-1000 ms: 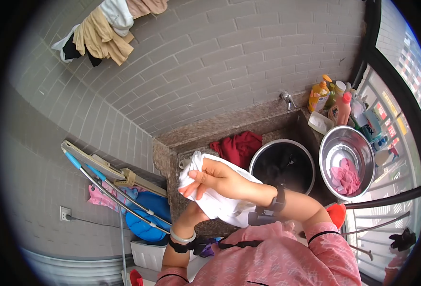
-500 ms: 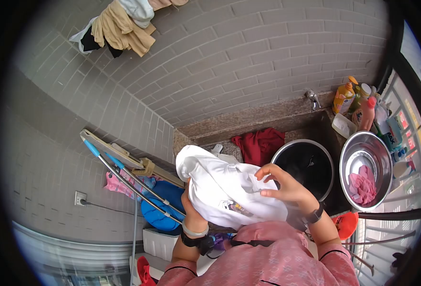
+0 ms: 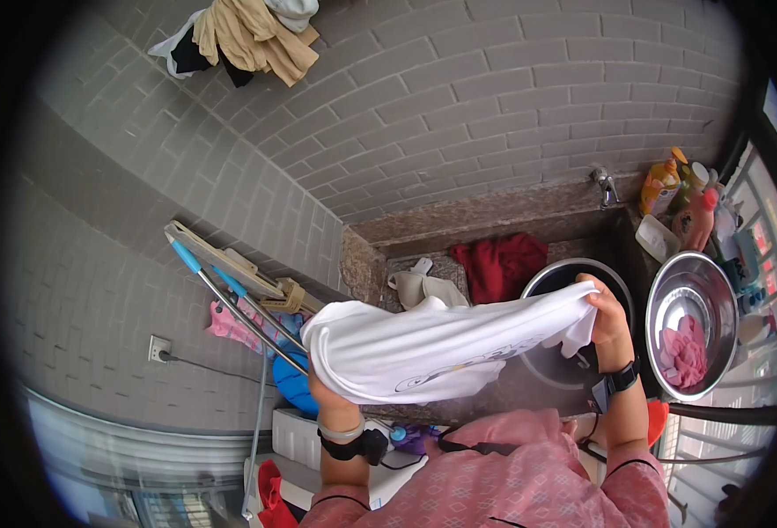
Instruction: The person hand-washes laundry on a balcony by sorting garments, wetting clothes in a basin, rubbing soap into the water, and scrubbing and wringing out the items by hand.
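A white shirt [image 3: 441, 339] with a printed drawing on it is stretched taut between my two hands, above the sink's front. My left hand [image 3: 328, 394] grips its left end; the fingers are mostly behind the cloth. At the right end, my right hand [image 3: 608, 317] pinches the shirt's edge, and a loose flap dangles below it. Behind that hand is a dark-looking metal basin [image 3: 622, 280], partly covered by the shirt. Dark red cloth [image 3: 503, 264] and a beige garment [image 3: 423, 289] lie on the stone sink ledge behind the shirt.
A steel bowl [image 3: 705, 295] with pink cloth [image 3: 683, 352] stands at the right. A faucet [image 3: 606, 187], an orange bottle [image 3: 659, 187] and other bottles line the back. On the left lean a folded board [image 3: 230, 264] and metal poles. Clothes [image 3: 252, 40] hang above.
My right hand has moved right and closed on the shirt's edge. The shirt went from bunched to stretched out sideways. The view has shifted slightly, showing the beige garment more fully.
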`<state>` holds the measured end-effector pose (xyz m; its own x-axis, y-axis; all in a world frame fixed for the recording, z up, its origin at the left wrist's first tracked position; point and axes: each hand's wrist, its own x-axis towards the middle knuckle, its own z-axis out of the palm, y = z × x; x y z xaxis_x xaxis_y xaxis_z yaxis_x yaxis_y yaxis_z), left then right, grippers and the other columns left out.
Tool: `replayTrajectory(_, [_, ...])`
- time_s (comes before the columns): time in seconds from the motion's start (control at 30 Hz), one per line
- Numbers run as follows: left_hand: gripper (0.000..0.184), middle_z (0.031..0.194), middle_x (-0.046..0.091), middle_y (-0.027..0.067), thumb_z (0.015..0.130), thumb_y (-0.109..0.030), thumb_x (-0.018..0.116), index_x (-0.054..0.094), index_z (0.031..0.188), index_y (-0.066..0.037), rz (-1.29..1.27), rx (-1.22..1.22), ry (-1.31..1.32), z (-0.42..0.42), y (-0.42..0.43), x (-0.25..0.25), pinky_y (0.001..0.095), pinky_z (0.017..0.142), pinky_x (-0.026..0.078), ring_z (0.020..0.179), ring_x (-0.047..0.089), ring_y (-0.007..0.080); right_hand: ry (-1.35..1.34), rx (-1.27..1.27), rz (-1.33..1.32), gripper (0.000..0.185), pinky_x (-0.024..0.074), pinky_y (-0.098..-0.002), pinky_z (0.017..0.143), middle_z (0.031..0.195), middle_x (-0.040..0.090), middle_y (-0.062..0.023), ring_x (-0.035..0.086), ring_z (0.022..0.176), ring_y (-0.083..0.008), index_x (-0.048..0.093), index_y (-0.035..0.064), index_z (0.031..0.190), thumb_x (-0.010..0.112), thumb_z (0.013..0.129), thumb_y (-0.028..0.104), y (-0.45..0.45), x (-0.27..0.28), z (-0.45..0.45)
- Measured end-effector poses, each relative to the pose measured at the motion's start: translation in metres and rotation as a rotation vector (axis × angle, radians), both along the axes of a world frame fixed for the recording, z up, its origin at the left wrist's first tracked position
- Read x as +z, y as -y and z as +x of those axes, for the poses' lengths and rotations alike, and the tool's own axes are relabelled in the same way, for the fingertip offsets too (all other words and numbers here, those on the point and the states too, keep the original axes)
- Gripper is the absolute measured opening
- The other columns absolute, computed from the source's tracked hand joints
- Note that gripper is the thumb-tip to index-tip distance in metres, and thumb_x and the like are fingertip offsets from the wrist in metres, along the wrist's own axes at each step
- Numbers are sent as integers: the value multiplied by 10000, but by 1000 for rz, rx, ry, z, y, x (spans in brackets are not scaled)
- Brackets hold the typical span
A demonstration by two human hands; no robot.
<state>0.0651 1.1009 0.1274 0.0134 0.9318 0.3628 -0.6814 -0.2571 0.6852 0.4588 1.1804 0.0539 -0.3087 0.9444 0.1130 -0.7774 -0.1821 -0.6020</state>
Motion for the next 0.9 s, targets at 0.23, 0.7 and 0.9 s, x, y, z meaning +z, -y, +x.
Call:
replayTrajectory(0.23, [459,1291,454,167,934,-307,325,420,1269,-9,-53,377,-180,-34,10,2,434,1019,319,1183,446,311,-51,81,-44,236,436,-284,707,812,574,-68,560,775,-152,515,3,884,466,860,232,11,36,1])
replayTrajectory(0.7, [529,1315,439,153,906,-385,290,429,1280,-38,25,355,-51,-37,25,22,478,1004,340,1191,438,338,137,130,119,165,402,-235,768,889,541,-21,521,836,-106,499,49,932,553,792,-18,15,70,-27])
replayTrajectory(0.9, [623,1327,419,176,867,-472,291,398,1309,-45,101,682,-361,-64,39,-2,523,1011,312,1213,413,363,190,6,59,146,414,-247,780,897,555,-31,534,849,-116,503,55,927,519,809,-29,12,73,-38])
